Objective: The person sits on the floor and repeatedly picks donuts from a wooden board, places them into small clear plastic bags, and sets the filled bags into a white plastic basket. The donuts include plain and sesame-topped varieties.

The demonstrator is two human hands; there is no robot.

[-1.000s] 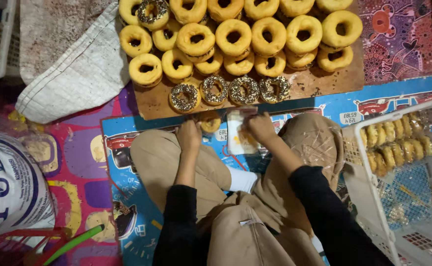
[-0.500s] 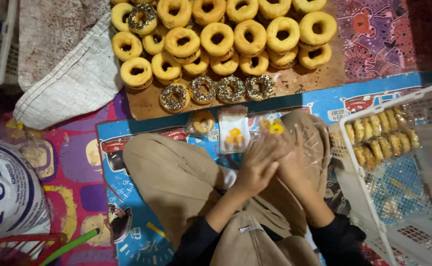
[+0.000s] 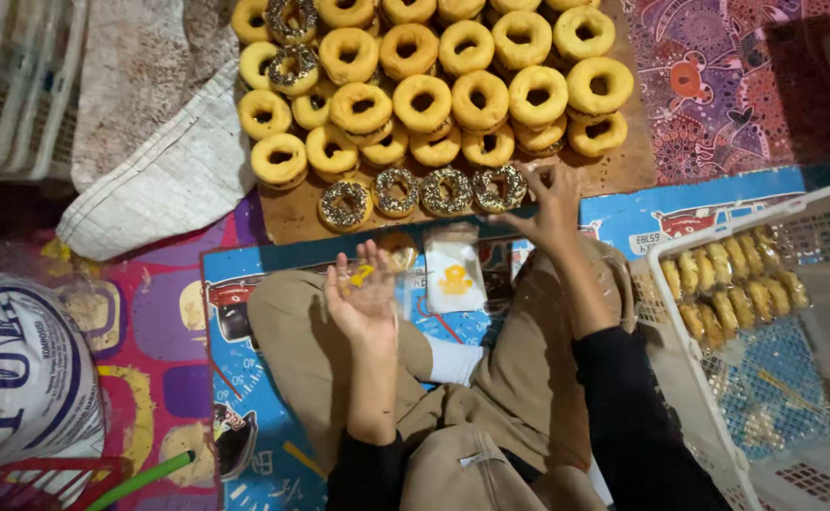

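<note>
Sack, far left: a large white printed sack (image 3: 13,378) lies on the bright play mat (image 3: 164,331), well apart from the work; a green stick (image 3: 141,478) and a red frame poke in below it.
Cloth: a pale woven cloth (image 3: 155,180) is folded back beside the board, probably lifted off to bare the rings.
Board: a brown board (image 3: 287,216) on the floor carries plain glazed donuts (image 3: 420,99), packed touching and partly stacked, likely to save room.
Front row: four sprinkled donuts (image 3: 422,192) sit in a line along the near edge, closest to the knees, probably so finished ones come easily to hand.
Left hand: the left hand (image 3: 366,298) is raised over the left knee, palm up, fingers loosely spread. A thin clear wrapper (image 3: 363,276) with a yellow mark seems to lie across the fingers; the grip itself I cannot tell.
Packet: a small clear bag (image 3: 454,274) with a yellow print lies flat on the mat between the knees, just below the front row, within easy reach.
Right hand: the right hand (image 3: 549,199) stretches to the board edge, fingertips curled onto the rightmost sprinkled donut (image 3: 497,187); it touches the rim, a pinch not clearly closed.
Basket, right: a white plastic basket (image 3: 694,345) stands just beside the right knee and holds bagged yellowish pastries (image 3: 732,284), parked close on that side.
</note>
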